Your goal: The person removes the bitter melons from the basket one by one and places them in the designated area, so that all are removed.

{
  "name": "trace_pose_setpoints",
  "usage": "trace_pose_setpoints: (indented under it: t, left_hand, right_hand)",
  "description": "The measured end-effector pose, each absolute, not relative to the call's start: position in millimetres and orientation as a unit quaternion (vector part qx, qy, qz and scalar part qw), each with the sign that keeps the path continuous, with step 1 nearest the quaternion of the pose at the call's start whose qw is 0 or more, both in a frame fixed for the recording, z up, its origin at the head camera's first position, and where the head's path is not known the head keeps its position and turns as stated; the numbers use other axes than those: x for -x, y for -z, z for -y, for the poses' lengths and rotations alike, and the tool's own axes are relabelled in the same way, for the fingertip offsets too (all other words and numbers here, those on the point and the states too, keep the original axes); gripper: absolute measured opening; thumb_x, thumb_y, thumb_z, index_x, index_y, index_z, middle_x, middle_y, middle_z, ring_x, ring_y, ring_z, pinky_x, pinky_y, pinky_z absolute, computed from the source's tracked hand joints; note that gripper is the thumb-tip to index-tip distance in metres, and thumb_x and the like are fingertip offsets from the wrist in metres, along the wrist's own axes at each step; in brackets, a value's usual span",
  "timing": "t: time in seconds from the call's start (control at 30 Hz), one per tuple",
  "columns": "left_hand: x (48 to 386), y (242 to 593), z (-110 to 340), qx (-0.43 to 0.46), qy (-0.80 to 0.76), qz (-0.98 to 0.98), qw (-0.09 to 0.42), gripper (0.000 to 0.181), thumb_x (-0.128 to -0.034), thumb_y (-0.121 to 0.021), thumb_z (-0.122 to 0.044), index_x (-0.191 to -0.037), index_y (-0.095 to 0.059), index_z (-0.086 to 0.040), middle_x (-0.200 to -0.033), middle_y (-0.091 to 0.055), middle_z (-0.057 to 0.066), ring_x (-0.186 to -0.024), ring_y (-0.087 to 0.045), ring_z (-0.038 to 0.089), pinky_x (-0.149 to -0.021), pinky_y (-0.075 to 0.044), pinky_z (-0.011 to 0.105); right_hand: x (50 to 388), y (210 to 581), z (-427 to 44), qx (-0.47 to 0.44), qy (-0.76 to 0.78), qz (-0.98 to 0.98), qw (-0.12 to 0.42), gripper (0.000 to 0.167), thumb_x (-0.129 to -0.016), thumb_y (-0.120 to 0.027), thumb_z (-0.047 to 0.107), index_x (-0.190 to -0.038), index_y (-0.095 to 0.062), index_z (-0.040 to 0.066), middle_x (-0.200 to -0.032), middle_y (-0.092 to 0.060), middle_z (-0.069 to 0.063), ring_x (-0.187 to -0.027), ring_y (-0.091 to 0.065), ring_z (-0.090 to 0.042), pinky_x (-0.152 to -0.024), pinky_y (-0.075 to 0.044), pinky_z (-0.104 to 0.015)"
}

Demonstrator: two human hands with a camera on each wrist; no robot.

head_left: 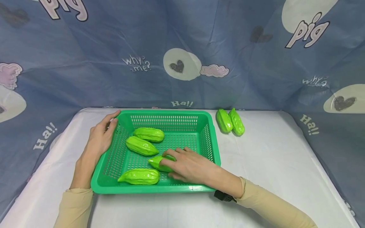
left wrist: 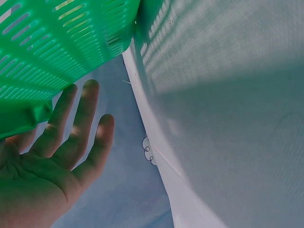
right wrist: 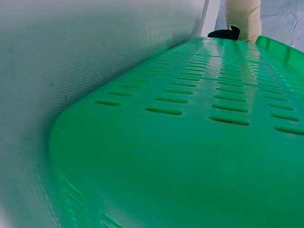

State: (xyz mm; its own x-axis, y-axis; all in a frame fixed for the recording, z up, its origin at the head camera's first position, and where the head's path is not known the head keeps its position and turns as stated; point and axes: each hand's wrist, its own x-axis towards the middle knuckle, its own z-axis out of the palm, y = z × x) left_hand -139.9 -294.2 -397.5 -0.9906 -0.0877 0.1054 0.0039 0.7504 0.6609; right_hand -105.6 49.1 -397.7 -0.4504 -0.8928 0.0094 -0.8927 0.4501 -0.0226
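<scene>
My left hand rests against the left rim of the green basket; in the left wrist view, several fingers of this hand extend fairly straight outside the basket wall. Inside the basket, my right hand grips a bright green ridged fruit, its pointed end showing at the left. One similar fruit lies near the front wall, and two others, one behind and one just ahead of it, lie at the left back. The right wrist view shows the basket's outer wall, hiding the right hand.
Outside the basket, beyond its back right corner, two more green fruits lie side by side on the white tabletop. A blue printed cloth hangs behind and at both sides.
</scene>
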Motion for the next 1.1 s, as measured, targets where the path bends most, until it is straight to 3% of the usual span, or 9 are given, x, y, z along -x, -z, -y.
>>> trace_pose_setpoints:
  t: [0.23,0.4,0.63,0.97,1.1]
  left_hand:
    - [141.0,397.4,293.7,-0.027,0.350,0.934,0.066,0.055,-0.1187,-0.031,-0.047,-0.168,-0.041,-0.026,-0.160,-0.053,0.030,-0.134,-0.061,0.056,-0.106,-0.050,0.073]
    - [140.6,398.3,294.0,-0.026,0.351,0.934,0.063,0.055,-0.1189,-0.031,-0.047,-0.169,-0.040,-0.025,-0.157,-0.055,0.032,-0.134,-0.061,0.057,-0.106,-0.050,0.073]
    - [140.8,398.5,294.0,-0.025,0.351,0.934,0.065,0.055,-0.1189,-0.031,-0.047,-0.169,-0.040,-0.026,-0.159,-0.053,0.031,-0.135,-0.061,0.056,-0.107,-0.050,0.074]
    - [141.4,398.1,293.6,-0.027,0.351,0.934,0.062,0.055,-0.1187,-0.031,-0.047,-0.169,-0.040,-0.027,-0.162,-0.051,0.029,-0.137,-0.059,0.056,-0.109,-0.049,0.074]
    - [141.1,399.0,294.1,-0.028,0.348,0.935,0.063,0.055,-0.1188,-0.031,-0.047,-0.169,-0.040,-0.027,-0.161,-0.051,0.030,-0.137,-0.059,0.057,-0.110,-0.048,0.075]
  right_hand:
    - [105.5,396.1,-49.2,0.514,0.004,-0.858,-0.011,0.037,-0.105,-0.070,0.041,-0.138,-0.058,0.027,-0.145,-0.064,0.001,-0.122,-0.070,-0.022,-0.103,-0.062,-0.045]
    - [105.0,397.9,-49.7,0.512,0.001,-0.858,-0.031,0.050,-0.104,-0.072,0.038,-0.150,-0.053,0.031,-0.133,-0.066,0.003,-0.109,-0.072,-0.017,-0.091,-0.063,-0.038]
    - [105.1,396.8,-51.2,0.515,-0.019,-0.857,-0.004,0.057,-0.103,-0.074,0.039,-0.157,-0.052,0.037,-0.149,-0.060,-0.001,-0.121,-0.072,-0.022,-0.101,-0.064,-0.043]
    - [105.3,396.8,-52.6,0.503,-0.011,-0.864,0.002,0.057,-0.102,-0.076,0.039,-0.153,-0.053,0.033,-0.153,-0.061,0.001,-0.128,-0.070,-0.024,-0.101,-0.064,-0.047]
    - [105.2,396.9,-52.5,0.495,-0.008,-0.869,-0.006,0.056,-0.099,-0.080,0.040,-0.148,-0.055,0.030,-0.149,-0.064,-0.001,-0.122,-0.072,-0.025,-0.100,-0.064,-0.046]
